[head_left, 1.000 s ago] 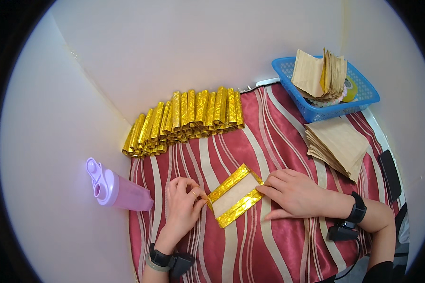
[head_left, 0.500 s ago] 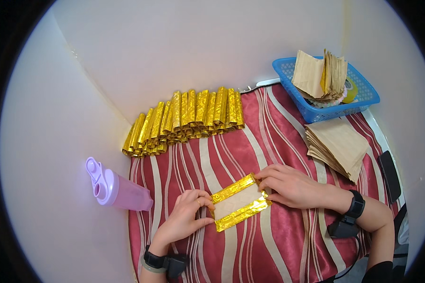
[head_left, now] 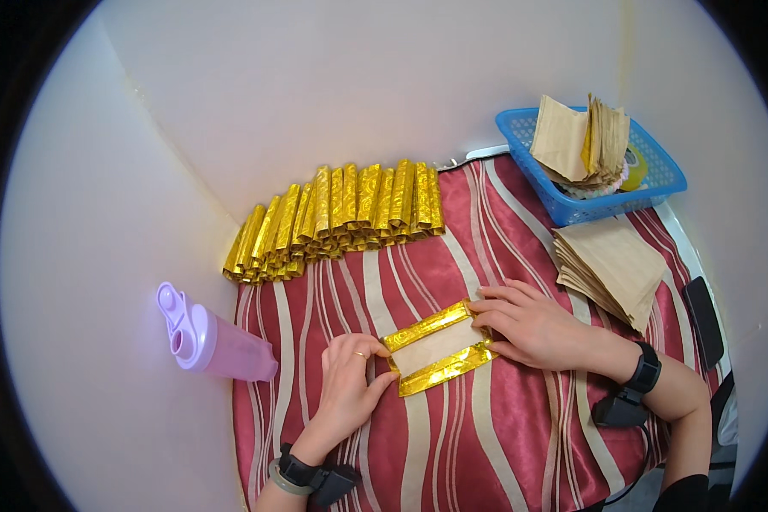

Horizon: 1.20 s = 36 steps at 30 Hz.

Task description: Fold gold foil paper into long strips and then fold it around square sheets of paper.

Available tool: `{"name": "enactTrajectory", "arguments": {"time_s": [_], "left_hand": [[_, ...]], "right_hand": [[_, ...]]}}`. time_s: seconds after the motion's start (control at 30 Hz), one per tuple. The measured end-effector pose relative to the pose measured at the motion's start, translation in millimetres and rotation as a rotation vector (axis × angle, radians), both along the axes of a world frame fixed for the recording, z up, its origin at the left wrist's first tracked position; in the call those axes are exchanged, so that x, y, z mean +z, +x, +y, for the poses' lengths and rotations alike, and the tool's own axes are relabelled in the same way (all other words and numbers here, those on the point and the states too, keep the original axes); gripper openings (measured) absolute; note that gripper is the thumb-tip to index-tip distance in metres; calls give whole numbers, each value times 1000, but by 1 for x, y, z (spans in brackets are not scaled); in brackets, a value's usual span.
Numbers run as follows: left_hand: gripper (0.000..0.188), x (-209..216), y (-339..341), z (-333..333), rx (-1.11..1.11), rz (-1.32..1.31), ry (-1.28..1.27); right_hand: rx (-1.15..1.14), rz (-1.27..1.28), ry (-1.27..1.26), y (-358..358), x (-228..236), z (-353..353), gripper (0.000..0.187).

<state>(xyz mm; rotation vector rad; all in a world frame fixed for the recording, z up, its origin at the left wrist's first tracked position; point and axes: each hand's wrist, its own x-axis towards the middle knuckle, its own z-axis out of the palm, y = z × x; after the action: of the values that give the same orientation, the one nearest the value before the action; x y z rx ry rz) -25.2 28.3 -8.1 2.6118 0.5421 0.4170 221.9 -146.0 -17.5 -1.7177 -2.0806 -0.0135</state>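
Observation:
A gold-patterned foil paper lies at the middle of the striped cloth, its plain beige side up. Its long edges are folded inward as two shiny gold bands, and the short ends show gold too. Thumb and fingers of my left hand pinch the left end, with a ring on one finger. At the opposite end, my right hand grips the paper, fingers over the far corner and thumb by the near one. Behind them stands a heap of gold folded paper tubes, stacked in layers against the wall.
A translucent purple bottle lies tilted at the left. Loose beige sheets sit at the right, below a blue basket holding more papers. A dark phone rests by the right edge. Red striped cloth covers the table; pale walls surround it.
The foil paper has shifted slightly up and to the right, with both hands moving along. My right fingers now lie further along its far right corner.

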Motion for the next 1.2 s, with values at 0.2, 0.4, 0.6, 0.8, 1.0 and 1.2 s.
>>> {"name": "enactTrajectory", "arguments": {"time_s": [0.2,0.4,0.6,0.8,1.0,1.2], "left_hand": [[43,-6,-4,7,-73,39,-63],[52,-6,-5,5,-91,84,-91],[54,-6,-6,5,-72,142,-141],[57,-6,-7,4,-62,151,-168],[59,-6,-7,1,-45,151,-204],[68,0,-7,0,-82,228,-103]], "right_hand": [[41,120,-54,5,-3,2,43],[70,172,-100,7,-1,0,44],[52,138,-160,7,-1,-1,54],[39,104,-181,8,-4,-2,60],[25,102,-178,6,-4,-2,62],[8,70,-159,5,-3,-1,60]]}}
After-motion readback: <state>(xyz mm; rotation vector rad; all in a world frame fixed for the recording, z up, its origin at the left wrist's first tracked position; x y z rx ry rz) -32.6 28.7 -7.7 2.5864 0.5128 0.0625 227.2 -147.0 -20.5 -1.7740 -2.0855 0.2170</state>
